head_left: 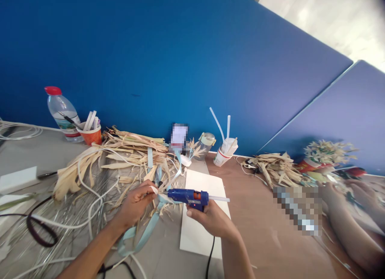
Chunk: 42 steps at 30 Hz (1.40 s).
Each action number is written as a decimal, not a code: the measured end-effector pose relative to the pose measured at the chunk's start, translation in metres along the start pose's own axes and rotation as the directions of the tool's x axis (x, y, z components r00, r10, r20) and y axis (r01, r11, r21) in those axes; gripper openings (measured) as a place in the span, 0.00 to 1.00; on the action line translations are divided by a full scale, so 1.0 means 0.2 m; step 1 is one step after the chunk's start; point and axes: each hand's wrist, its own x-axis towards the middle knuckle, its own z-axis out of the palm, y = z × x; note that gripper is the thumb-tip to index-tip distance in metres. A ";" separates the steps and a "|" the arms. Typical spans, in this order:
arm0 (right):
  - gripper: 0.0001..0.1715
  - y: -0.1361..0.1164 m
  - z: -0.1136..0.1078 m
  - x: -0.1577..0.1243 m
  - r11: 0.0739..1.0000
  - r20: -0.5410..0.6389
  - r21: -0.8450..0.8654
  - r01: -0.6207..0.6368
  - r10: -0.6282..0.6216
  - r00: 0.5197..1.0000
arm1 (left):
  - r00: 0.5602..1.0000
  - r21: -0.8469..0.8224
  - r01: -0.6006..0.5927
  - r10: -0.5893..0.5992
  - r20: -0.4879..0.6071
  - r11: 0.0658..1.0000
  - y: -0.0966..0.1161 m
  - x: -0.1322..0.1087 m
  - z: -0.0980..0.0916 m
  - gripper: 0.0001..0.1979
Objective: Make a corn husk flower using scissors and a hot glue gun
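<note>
My right hand (214, 220) is wrapped round the handle of a blue hot glue gun (182, 195), whose nozzle points left. A clear glue stick (221, 198) juts from its back end, and a small red light glows on its side. Just left of the nozzle, my left hand (138, 204) pinches a small whitish piece (154, 189); whether it is husk or paper I cannot tell. Beneath both hands lie a light-blue ribbon (148, 233) and scraps of dried corn husk (123, 186). A white sheet (197, 235) lies partly under my right hand.
Behind stand a water bottle (64, 112), an orange cup (92, 135) of tools, a lidded jar (207, 144) and a paper cup (223, 156) with glue sticks. White cables (90, 214) cross the left side. Another person's hands (337, 202) are at the right, near more husks (278, 168).
</note>
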 end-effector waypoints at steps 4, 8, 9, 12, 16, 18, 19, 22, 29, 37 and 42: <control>0.10 0.01 0.00 0.00 1.000 0.008 0.011 -0.026 0.026 1.000 | 1.000 0.010 -0.008 0.008 0.010 1.000 0.00 0.00 0.00 0.08; 0.09 0.00 0.01 0.01 0.999 0.018 0.017 -0.028 0.028 0.999 | 1.000 0.015 -0.009 0.009 0.007 1.000 0.01 0.00 0.00 0.08; 0.09 0.00 0.01 0.01 1.000 0.018 0.017 -0.020 0.020 1.000 | 1.000 0.019 -0.005 0.005 0.004 1.000 0.01 0.00 0.00 0.09; 0.09 0.00 0.01 0.01 1.000 0.015 0.022 -0.006 0.005 1.000 | 1.000 0.028 0.005 -0.006 0.011 1.000 -0.01 0.00 0.00 0.10; 0.11 0.01 0.01 0.01 0.999 0.021 0.033 0.015 -0.015 1.000 | 1.000 0.031 0.013 -0.014 0.015 0.999 -0.04 -0.01 -0.01 0.10; 0.10 0.01 0.01 0.01 0.999 0.020 0.035 0.024 -0.024 1.000 | 1.000 0.031 0.014 -0.015 0.013 0.999 -0.05 -0.01 -0.01 0.10; 0.09 0.00 0.01 0.01 0.999 0.017 0.034 0.023 -0.024 1.000 | 1.000 0.029 0.015 -0.015 0.012 0.999 -0.05 -0.01 -0.01 0.10; 0.08 0.00 0.01 0.01 0.999 0.013 0.034 0.018 -0.019 1.000 | 1.000 0.018 0.025 -0.025 0.002 1.000 -0.04 -0.01 -0.01 0.10; 0.11 0.01 0.01 0.02 0.999 0.019 0.035 0.004 -0.005 1.000 | 0.999 0.036 0.035 -0.035 0.006 0.999 -0.04 0.00 -0.01 0.10; 0.08 0.01 0.01 0.02 0.999 0.020 0.053 0.005 -0.006 1.000 | 0.999 0.012 0.044 -0.044 -0.008 0.999 -0.05 0.00 -0.01 0.09; 0.08 0.00 0.01 0.01 0.999 0.026 0.040 0.017 -0.018 0.999 | 0.998 0.011 0.058 -0.058 -0.019 0.998 -0.06 0.00 -0.01 0.09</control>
